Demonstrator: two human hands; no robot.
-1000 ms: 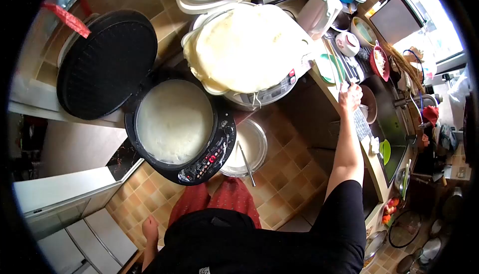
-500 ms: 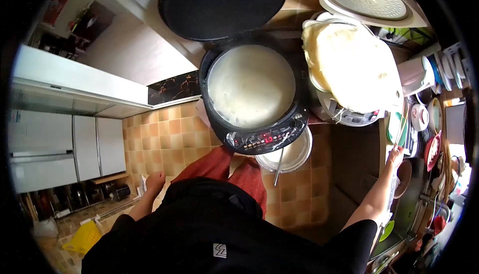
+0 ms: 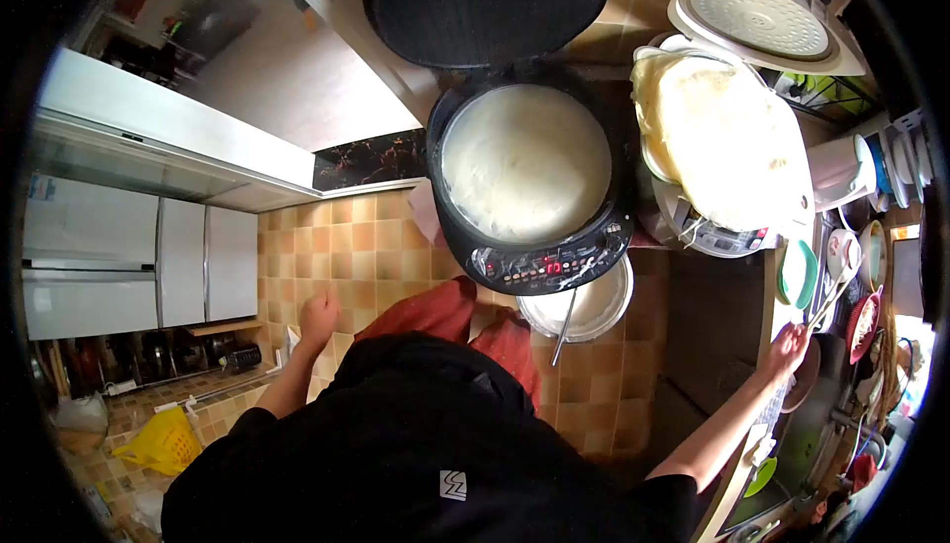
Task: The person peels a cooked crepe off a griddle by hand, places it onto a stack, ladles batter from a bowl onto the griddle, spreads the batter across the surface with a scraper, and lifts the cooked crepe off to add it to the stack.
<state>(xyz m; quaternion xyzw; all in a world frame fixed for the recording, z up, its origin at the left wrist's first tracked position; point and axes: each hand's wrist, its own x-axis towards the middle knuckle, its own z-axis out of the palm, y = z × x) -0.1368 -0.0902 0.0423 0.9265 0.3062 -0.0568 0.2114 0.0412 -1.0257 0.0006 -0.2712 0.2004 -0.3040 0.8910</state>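
My right hand [image 3: 788, 350] is stretched out over the counter on the right, closed around a pair of chopsticks [image 3: 827, 302]. Their far ends reach toward a small white bowl [image 3: 842, 249], near a green-rimmed dish [image 3: 798, 273]. Hanging by my side, over the floor tiles, my left hand [image 3: 319, 318] is closed with nothing seen in it. In front of me a black electric griddle [image 3: 465, 236] stands with its lid [image 3: 485, 9] up. A pale, round pancake [image 3: 526, 162] covers its pan. To the right, more flat pancakes [image 3: 717, 137] lie piled on top of a rice cooker [image 3: 727, 236].
Below the griddle's front edge is a white bowl [image 3: 618, 301] of pale batter, a metal handle [image 3: 565, 330] leaning out of it. A red basket [image 3: 864, 327] and a sink [image 3: 792, 454] are along the right counter. White cabinets [image 3: 89, 266] and a yellow basket [image 3: 168, 441] are at left.
The view has shifted, so most things appear farther right. My right hand has tilted the chopsticks outward toward the small bowl. My left hand has risen slightly.
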